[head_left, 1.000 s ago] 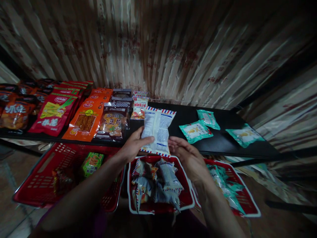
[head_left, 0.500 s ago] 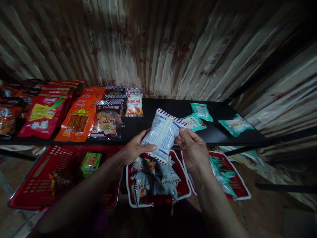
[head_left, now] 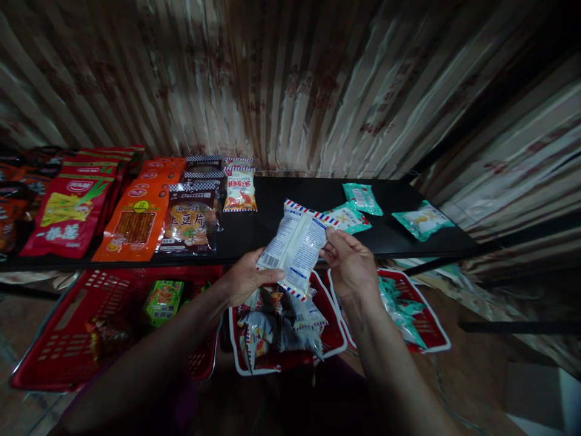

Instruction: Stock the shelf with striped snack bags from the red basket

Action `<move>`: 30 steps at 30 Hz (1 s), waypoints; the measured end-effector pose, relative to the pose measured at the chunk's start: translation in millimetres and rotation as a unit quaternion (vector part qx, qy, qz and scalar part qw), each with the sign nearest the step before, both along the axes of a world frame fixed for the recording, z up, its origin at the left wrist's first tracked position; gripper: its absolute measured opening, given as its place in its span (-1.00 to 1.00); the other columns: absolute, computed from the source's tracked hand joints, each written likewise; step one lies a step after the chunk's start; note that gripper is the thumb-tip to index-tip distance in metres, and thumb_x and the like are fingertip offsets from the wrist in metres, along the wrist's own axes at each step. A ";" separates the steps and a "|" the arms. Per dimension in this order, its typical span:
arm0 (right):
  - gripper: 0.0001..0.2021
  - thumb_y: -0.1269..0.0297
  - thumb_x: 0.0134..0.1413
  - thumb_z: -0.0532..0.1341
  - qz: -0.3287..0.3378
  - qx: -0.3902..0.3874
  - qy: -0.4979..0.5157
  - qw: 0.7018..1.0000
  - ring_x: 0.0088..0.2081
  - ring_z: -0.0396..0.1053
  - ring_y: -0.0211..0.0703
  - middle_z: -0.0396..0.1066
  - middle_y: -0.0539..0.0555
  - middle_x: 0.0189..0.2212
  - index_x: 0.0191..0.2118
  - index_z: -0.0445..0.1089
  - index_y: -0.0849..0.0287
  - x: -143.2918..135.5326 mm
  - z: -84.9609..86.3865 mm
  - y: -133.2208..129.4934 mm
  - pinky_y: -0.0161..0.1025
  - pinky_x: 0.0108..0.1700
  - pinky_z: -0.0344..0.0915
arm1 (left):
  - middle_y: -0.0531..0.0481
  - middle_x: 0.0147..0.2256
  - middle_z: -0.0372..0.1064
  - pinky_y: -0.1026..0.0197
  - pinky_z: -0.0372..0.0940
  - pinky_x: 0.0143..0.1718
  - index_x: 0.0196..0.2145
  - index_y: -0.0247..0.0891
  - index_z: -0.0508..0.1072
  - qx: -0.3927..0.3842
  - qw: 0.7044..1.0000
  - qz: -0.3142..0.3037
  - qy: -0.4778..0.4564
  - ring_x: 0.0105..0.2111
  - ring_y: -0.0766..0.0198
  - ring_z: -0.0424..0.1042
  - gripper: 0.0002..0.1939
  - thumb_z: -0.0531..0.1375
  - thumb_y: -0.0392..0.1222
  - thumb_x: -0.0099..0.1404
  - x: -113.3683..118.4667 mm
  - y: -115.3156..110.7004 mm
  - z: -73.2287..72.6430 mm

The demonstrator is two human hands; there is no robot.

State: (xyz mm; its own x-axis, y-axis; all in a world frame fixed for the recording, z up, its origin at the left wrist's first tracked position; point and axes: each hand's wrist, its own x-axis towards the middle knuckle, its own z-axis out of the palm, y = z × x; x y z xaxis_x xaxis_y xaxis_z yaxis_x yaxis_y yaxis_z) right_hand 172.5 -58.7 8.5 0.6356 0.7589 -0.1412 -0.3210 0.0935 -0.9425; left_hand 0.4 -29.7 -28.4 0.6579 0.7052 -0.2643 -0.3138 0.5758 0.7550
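Black-and-orange packets (head_left: 9,224) are lying at the far left of a dark shelf (head_left: 281,191), with crimson bags (head_left: 72,212) overlapping just beside them. Beneath, a wide red basket (head_left: 49,342) is holding a green packet (head_left: 164,301). Orange bags (head_left: 140,218) are coming next along the shelf, then brown packets (head_left: 190,221), then small stripe-ended packets (head_left: 240,189) standing near the rear edge. In front of these, the left hand (head_left: 245,278) is gripping the lower left side of a white packet (head_left: 297,242), its thumb pressing on the printed face; its other fingers are mostly hiding behind. Tilting, and showing its text and barcode, the packet is hanging between both hands over a middle basket (head_left: 333,336), where similar striped packets (head_left: 281,333) are piling up. The right hand (head_left: 354,260) is pinching its upper right corner. Beyond, teal packets (head_left: 424,221) are lying on the shelf, and more teal wrappers (head_left: 403,312) are filling a right-hand basket (head_left: 431,333).
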 end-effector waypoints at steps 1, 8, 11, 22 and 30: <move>-0.72 0.17 -0.44 0.47 -0.002 0.000 0.003 1.000 -0.59 0.29 -0.40 0.41 -0.09 -0.61 -0.53 0.45 0.18 0.2 0.0 0.1 -0.43 -0.54 0.26 | -0.11 -0.27 0.51 0.17 0.30 -0.18 -0.22 -0.36 0.45 0.004 1.000 -0.003 0.000 -0.34 0.25 0.47 -0.46 0.46 -0.27 -0.22 -0.8 0.8 -0.3; -0.72 0.18 -0.37 0.45 0.004 0.019 -0.002 1.000 -0.50 0.32 -0.37 0.41 -0.09 -0.52 -0.48 0.42 0.15 -5.2 -2.4 3.0 -0.38 -0.42 0.29 | -0.08 -0.27 0.50 0.19 0.30 -0.18 -0.18 -0.36 0.43 0.037 0.999 0.007 0.007 -0.32 0.27 0.46 -0.48 0.43 -0.28 -0.15 -2.4 5.1 -2.2; -0.67 0.23 -0.35 0.44 -0.016 0.048 -0.032 0.998 -0.38 0.35 -0.31 0.38 -0.10 -0.42 -0.35 0.39 0.08 -8.6 -6.7 3.4 -0.29 -0.27 0.33 | -0.04 -0.29 0.50 0.19 0.29 -0.17 -0.16 -0.34 0.42 0.062 0.997 0.037 0.022 -0.32 0.28 0.45 -0.48 0.41 -0.26 -0.13 -0.8 5.2 1.5; -0.74 0.18 -0.06 0.31 0.063 0.020 -0.280 0.958 -0.17 0.36 -0.13 0.45 0.05 -0.21 -0.18 0.45 0.07 -26.4 -9.7 -7.1 -0.19 -0.09 0.27 | -0.12 0.01 0.35 0.09 0.20 0.06 0.16 -0.22 0.19 0.316 0.914 0.173 0.188 0.00 0.13 0.34 -0.40 0.18 -0.27 0.15 9.3 1.0 8.3; -0.40 0.14 -0.09 0.36 0.254 0.077 -0.084 0.960 0.16 0.21 -0.09 0.26 0.00 0.16 0.13 0.25 -0.09 -45.8 -5.9 -15.0 -0.16 0.16 0.16 | -0.26 0.29 -0.23 -0.09 0.10 0.17 0.29 -0.23 -0.16 0.530 0.734 0.162 0.393 0.26 -0.06 -0.08 -0.19 0.12 -0.23 0.16 9.1 -17.5 15.2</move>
State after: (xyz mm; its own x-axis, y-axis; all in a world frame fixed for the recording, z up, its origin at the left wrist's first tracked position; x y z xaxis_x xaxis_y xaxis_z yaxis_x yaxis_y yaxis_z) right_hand 126.7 -73.6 2.7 0.1817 0.9810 0.0688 -0.2068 0.1065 -0.9726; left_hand 9.5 -47.3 -13.2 0.3487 0.8741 0.3381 0.4671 -0.4749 0.7459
